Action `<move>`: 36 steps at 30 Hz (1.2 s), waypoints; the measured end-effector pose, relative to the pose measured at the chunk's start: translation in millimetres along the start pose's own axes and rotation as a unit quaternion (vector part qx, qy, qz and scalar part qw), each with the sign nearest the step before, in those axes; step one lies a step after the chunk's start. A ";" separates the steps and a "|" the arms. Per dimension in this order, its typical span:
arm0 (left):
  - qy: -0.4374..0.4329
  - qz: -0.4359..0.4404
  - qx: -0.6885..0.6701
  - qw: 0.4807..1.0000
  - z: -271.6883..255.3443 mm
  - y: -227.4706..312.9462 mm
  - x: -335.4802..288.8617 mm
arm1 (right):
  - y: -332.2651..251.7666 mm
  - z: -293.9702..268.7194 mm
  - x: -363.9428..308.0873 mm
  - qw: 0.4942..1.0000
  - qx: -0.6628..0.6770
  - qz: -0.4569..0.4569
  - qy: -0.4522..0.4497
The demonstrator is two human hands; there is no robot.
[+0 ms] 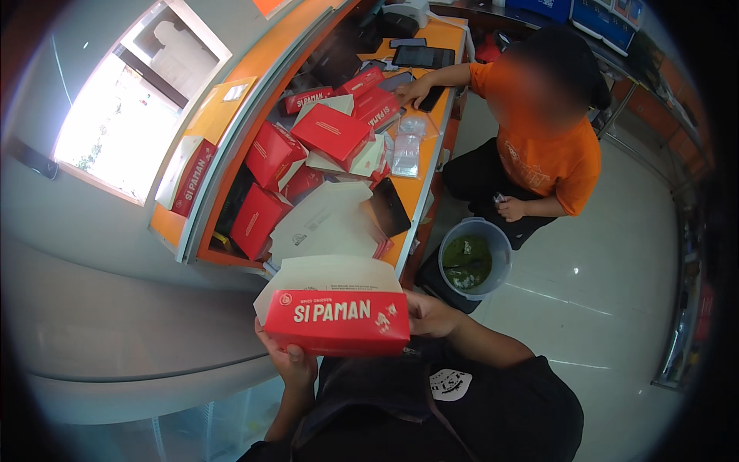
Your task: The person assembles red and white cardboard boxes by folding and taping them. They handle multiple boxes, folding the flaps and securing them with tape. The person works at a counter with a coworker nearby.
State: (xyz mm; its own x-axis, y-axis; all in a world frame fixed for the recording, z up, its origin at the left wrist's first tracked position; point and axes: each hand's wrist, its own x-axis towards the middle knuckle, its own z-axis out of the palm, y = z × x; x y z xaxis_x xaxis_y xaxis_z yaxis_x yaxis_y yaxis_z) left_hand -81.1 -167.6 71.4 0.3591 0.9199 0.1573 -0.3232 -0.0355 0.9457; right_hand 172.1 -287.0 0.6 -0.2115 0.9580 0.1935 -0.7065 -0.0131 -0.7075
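In front of my body I hold a red cardboard food box (339, 327) between both hands. Its white-lined lid flap stands up at the back. My left hand (292, 363) grips the box's lower left corner, thumb on the front and the other fingers hidden behind it. My right hand (433, 316) closes on its right end, with fingertips partly hidden by the box. Just beyond lie flat, unfolded carton blanks (323, 223), pale side up, on the orange counter. Past them, several folded red boxes (331, 131) are heaped in a pile.
A person in an orange shirt (539, 154) sits at right, one hand on the counter near a phone. Beside the person stands a bucket of green stuff (473, 258). The counter also bears a dark tablet (423, 56) and clear plastic packs (406, 154). Another red box (192, 177) stands on the left ledge.
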 end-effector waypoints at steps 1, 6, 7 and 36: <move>0.000 -0.006 -0.003 1.000 -1.6 1.8 -2.7 | 1.7 3.8 1.5 0.999 0.010 -0.028 0.018; -0.042 -0.037 0.008 0.998 -19.7 -1.9 -1.8 | 4.2 15.2 -10.1 0.992 -0.030 -0.035 0.120; -0.051 -0.048 0.004 0.998 -26.5 -7.1 -5.6 | 6.7 17.9 -17.2 0.990 -0.032 -0.036 0.132; 0.019 -0.086 -0.180 0.980 -55.1 -9.8 -105.8 | -296.4 -186.4 143.8 0.725 -0.535 0.207 0.382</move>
State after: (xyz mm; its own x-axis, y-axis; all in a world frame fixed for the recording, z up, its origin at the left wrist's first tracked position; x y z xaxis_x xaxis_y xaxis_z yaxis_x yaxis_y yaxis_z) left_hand -164.1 -243.1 29.7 0.4042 0.9146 -0.0126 -0.5510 0.2544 0.7948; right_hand 477.1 -92.0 111.5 0.4692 0.8196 -0.3287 0.3247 -0.5063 -0.7989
